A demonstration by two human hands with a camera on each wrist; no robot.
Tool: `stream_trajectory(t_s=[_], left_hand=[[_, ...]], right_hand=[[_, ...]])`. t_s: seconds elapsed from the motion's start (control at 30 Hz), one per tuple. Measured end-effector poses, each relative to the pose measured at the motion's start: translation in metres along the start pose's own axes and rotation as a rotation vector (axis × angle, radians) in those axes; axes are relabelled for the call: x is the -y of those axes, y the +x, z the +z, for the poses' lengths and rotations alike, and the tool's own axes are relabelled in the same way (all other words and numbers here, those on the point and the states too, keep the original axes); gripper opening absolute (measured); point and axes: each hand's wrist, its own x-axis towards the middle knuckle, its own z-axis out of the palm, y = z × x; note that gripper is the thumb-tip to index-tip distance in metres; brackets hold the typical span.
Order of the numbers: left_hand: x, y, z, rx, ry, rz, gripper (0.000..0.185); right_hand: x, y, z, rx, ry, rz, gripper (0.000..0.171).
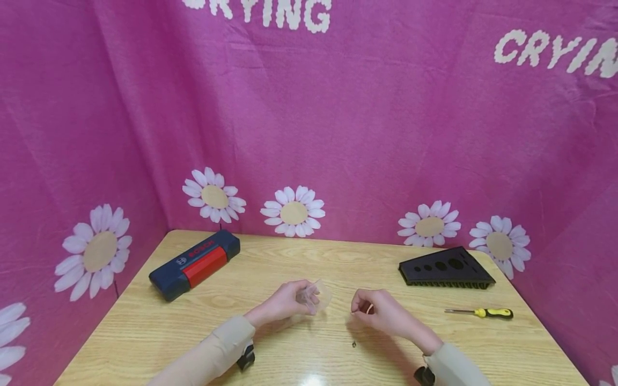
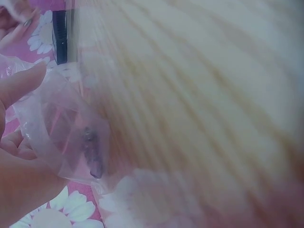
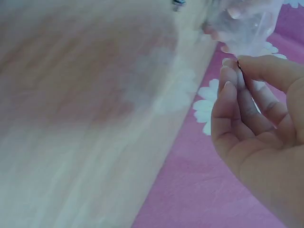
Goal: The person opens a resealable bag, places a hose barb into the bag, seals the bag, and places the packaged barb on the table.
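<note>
My left hand [image 1: 289,300] grips a clear plastic bag [image 2: 71,123] between thumb and fingers, low over the wooden table. Through the film, small dark metal pieces [image 2: 92,152] show gathered in one corner. Facing the bag from the right, my right hand [image 1: 381,313] pinches a tiny dark metal piece [image 3: 240,67] between thumb and fingertips. Its exact kind I cannot tell. Another small metal piece [image 1: 354,344] lies on the table just below the right hand. The right wrist view shows this loose piece too, beside the bag.
A dark blue and red Bosch case [image 1: 195,265] lies at the back left of the table [image 1: 299,252]. At the back right is a black holder with round holes [image 1: 444,268]. A yellow and black screwdriver [image 1: 487,312] lies right of my hand. Pink flowered cloth [image 1: 357,134] hangs behind.
</note>
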Motion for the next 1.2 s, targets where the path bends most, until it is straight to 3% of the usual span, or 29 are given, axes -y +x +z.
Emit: stream_trajectory(t_s=[0.33,0.5,0.7,0.93,1.2], left_hand=[[0.001,0.0,0.001,0.0,0.01,-0.008,0.033],[0.002,0.0,0.001,0.019,0.0,-0.006,0.034],[0.003,0.0,0.0,0.015,0.053,0.003,0.034],[0.004,0.002,0.0,0.016,0.035,-0.002,0.035],[0.002,0.003,0.001,0.003,-0.007,-0.016,0.032]], right_hand=[[0.019,0.038,-0.001,-0.111,-0.072,-0.03,0.01],[0.026,0.05,0.003,-0.1,-0.069,-0.069,0.009],[0.031,0.06,0.008,-0.062,-0.042,-0.105,0.006],[0.031,0.057,0.004,-0.08,-0.025,-0.096,0.007],[0.023,0.029,0.0,-0.079,-0.012,-0.036,0.009]])
